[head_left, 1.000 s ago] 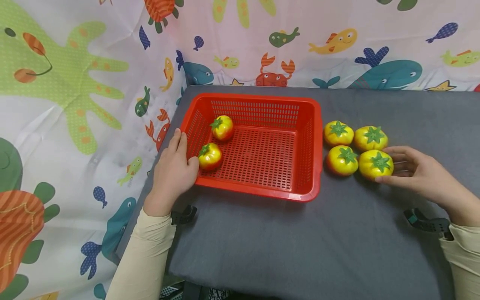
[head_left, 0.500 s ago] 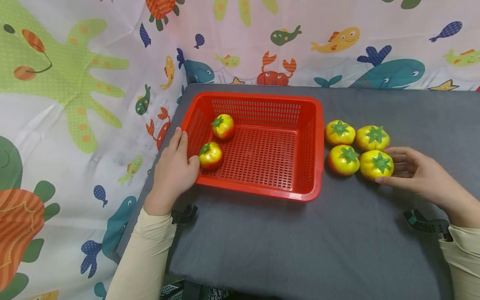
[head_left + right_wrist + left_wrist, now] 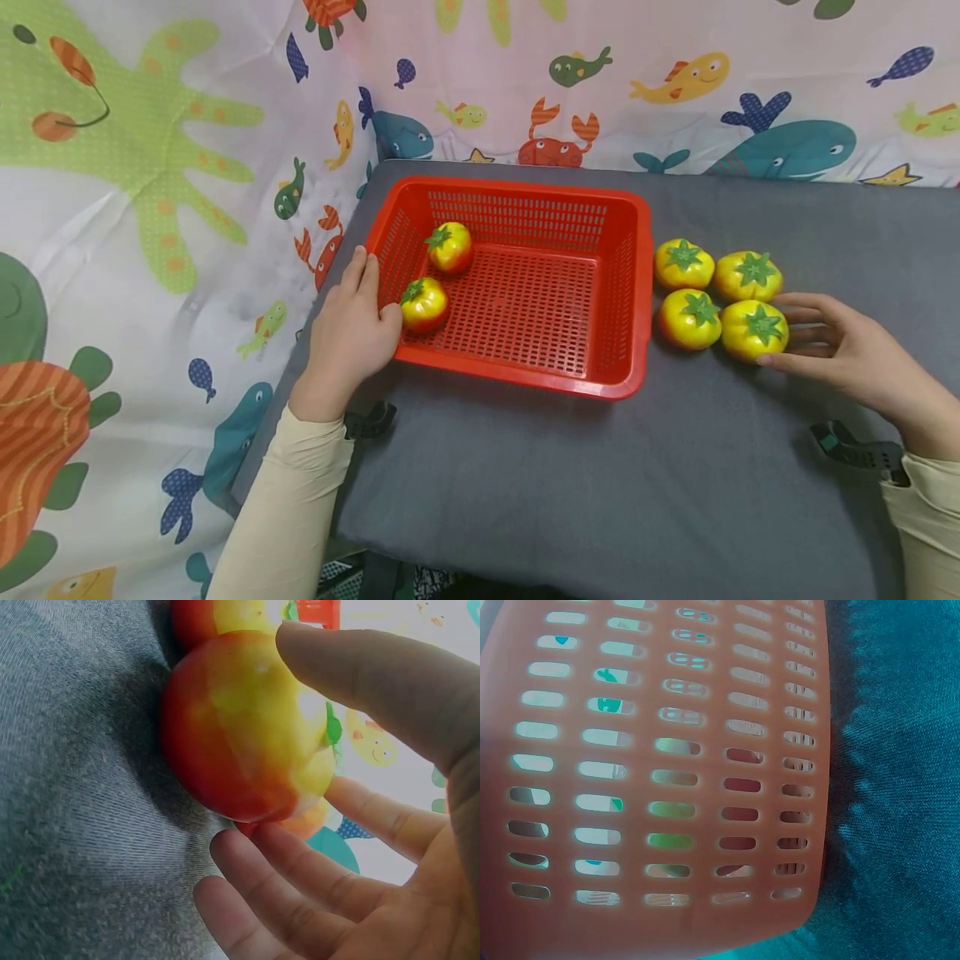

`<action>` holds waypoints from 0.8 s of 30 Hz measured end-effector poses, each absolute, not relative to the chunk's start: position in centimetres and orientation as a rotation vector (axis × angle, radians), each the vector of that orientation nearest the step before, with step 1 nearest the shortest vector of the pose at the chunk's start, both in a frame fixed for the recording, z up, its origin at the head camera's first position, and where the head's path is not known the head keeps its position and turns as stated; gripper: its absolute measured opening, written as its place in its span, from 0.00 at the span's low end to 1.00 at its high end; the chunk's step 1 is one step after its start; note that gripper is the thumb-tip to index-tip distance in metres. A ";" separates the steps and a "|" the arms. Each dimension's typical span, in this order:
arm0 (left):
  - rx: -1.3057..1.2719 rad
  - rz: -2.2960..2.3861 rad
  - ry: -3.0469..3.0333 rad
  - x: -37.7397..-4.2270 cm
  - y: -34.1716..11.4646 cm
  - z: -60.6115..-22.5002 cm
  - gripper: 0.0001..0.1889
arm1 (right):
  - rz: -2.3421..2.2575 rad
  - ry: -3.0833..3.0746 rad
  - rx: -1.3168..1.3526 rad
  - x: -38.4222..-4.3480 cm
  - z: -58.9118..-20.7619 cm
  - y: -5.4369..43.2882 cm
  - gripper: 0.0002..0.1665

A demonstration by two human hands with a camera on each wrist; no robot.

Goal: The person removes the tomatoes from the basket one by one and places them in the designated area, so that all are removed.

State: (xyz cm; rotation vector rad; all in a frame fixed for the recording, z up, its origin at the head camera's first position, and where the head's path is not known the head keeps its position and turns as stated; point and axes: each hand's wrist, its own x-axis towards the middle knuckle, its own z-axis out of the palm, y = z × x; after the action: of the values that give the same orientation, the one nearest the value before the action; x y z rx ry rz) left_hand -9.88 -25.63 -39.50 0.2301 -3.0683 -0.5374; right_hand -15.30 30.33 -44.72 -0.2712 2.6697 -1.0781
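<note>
My left hand (image 3: 351, 329) holds the left rim of the red plastic basket (image 3: 517, 379), thumb at the near left corner and fingers along the edge. Two yellow-and-red tomatoes (image 3: 450, 247) with green star-shaped tops lie inside at the left. In the left wrist view, the slotted basket wall (image 3: 637, 817) fills most of the picture. My right hand (image 3: 847, 346) is around the near right tomato (image 3: 754, 332) of a group on the table. In the right wrist view, the thumb tip overlaps this tomato (image 3: 240, 735), and the other fingers are spread loosely beside and below it.
Three more tomatoes (image 3: 688, 319) stand close together between the basket and my right hand. The grey cloth-covered table (image 3: 600, 483) carries everything. A curtain (image 3: 480, 75) printed with sea animals hangs along the back and left sides.
The head view has shifted slightly. Both hands, the basket and the tomatoes keep their places relative to each other.
</note>
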 end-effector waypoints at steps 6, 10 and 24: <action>0.238 -0.544 -3.074 -9.8 -25.7 -39.7 0.42 | -1.088 2.688 -0.289 -15.1 -44.4 30.5 0.50; 0.229 -0.544 -3.078 -9.8 -25.7 -39.7 0.42 | -1.064 2.676 -0.278 -14.8 -44.4 30.6 0.51; 0.225 -0.568 -3.074 -9.9 -25.7 -39.5 0.42 | -0.987 2.743 -0.259 -15.0 -41.8 29.8 0.56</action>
State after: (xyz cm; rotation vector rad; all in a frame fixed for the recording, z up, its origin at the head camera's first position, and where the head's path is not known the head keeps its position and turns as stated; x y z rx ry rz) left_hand -9.93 -25.70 -39.53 0.2248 -3.0739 -0.5678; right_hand -14.99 29.76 -41.79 -0.2592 2.7430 -0.9873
